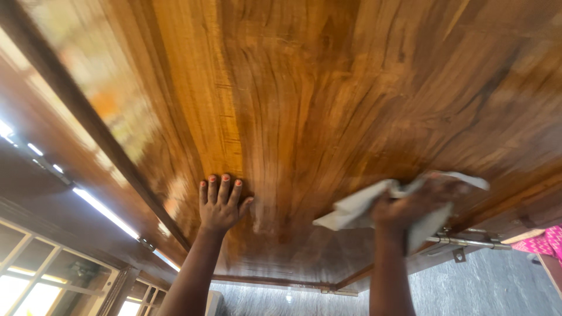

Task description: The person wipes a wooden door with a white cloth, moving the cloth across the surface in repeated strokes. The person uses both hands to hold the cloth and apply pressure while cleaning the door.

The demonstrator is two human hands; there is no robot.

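1. Up against the glossy brown wooden door panel with streaked grain (328, 88), a crumpled white cloth (357, 209) sits pressed to the wood, bunched under the right hand (413, 205).
2. The right hand grasps that cloth with fingers curled around it; loose folds stick out to the left of the hand and another flap hangs to its right and below. The hand and cloth are blurred, so the exact finger positions cannot be told.
3. Well to the left of the right hand, the left hand (219, 205) lies flat on the same wooden panel, palm against the wood, fingers spread and pointing upward, holding nothing. Its nails are painted orange-pink.
4. Just right of and below the cloth, a silver metal sliding bolt latch (462, 241) is fixed near the lower edge of the door.
5. Left of the left hand, a dark wooden door frame edge (88, 123) runs diagonally, and beyond it bright daylight shows through a wood-framed window (35, 275).
6. Below both forearms lies a grey stone floor (497, 289); at the far right edge, beyond the latch, a patch of pink fabric (541, 241) shows.
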